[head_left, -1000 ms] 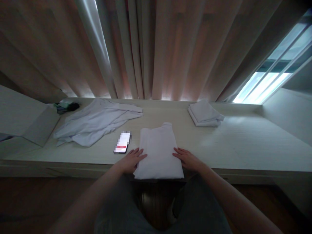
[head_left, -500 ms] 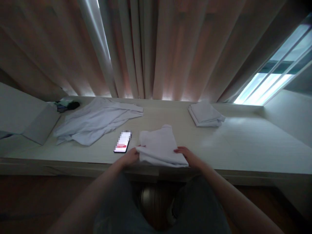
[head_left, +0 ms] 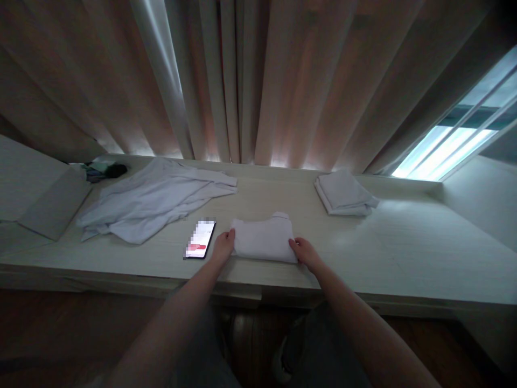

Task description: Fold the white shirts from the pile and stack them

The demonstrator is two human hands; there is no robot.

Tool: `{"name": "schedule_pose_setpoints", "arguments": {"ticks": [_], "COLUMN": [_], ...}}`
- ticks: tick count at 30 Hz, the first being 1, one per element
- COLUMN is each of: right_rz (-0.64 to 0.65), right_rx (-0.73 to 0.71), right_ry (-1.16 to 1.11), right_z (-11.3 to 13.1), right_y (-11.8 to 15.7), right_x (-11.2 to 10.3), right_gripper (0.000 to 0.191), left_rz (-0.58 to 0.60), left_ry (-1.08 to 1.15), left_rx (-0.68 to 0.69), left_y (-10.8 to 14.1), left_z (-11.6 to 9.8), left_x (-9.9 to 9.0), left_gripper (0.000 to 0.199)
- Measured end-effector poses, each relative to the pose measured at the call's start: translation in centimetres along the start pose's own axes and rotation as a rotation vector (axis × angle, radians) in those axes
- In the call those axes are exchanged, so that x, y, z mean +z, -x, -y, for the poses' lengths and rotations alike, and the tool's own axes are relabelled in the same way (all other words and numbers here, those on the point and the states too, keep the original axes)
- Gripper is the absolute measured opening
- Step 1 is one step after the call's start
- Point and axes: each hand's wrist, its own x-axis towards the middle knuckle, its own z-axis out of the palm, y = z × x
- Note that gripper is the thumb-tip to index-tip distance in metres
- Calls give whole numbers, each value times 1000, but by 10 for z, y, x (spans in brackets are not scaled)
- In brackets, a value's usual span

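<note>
A white shirt point(head_left: 264, 238), folded into a compact rectangle, lies near the front edge of the pale table. My left hand point(head_left: 223, 247) grips its left end, thumb on top. At the right end my right hand point(head_left: 306, 253) pinches the cloth, the thumb over it and other fingers partly hidden beneath. Just left of my left hand lies a phone point(head_left: 201, 238) with its screen lit and partly blurred. Farther left, a loose white shirt point(head_left: 157, 196) is spread out with creases and a sleeve pointing right.
Toward the back right sits a folded white garment point(head_left: 344, 193). A white box point(head_left: 52, 199) stands at the left, with a small dark bundle point(head_left: 107, 170) behind it. Long curtains point(head_left: 307, 86) hang along the back; the table's front edge point(head_left: 363, 293) runs before my legs.
The front part of the shirt has been folded away from me, so it is now shorter from front to back. Both hands have moved slightly forward with it.
</note>
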Motion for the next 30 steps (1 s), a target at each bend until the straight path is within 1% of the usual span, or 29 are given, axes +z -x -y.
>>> {"name": "schedule_pose_setpoints", "arguments": {"ticks": [3,7,9,14,17,19,20,22,23,25,26,28,30], "right_rz": [-23,-133,-173,-172,-172,-250,-301,-351,-330,-229,-177,-108,-79], "right_rx": [-1,-43,-37,40,72,15,-53,-247,-346,-485,-515,-509,-466], "right_ry": [5,65,99,170,195,226,253,338,393,504,552,616,644], "right_z": [-3,-4,-5,-11,-11,-5,1,15,23,35,39,40,36], "right_y": [-4,-10,-12,-11,-6,-3,-2,0,0,-2,-4,-9,-14], "right_x": [1,2,4,16,16,13,12,10,10,15,19,28,36], "right_gripper": [38,36,36,36,39,44,46,50,51,55,57,61,63], "left_rz": [3,-5,-6,20,24,-31,-74,-135,-131,-57,-8,82,151], "left_ry": [12,34,14,-79,-174,-292,-355,-458,-498,-561,-583,-607,-611], "left_rx": [25,74,95,102,74,89,132,298,406,595,653,682,639], "left_y": [-5,-10,-13,-21,-19,-13,-9,-1,2,5,5,2,-3], "left_z": [-1,-2,1,14,16,11,6,-6,-13,-23,-26,-28,-24], "left_x": [2,3,6,18,18,15,13,13,14,22,27,37,46], "left_gripper": [43,36,34,30,35,42,45,46,46,47,49,53,56]}}
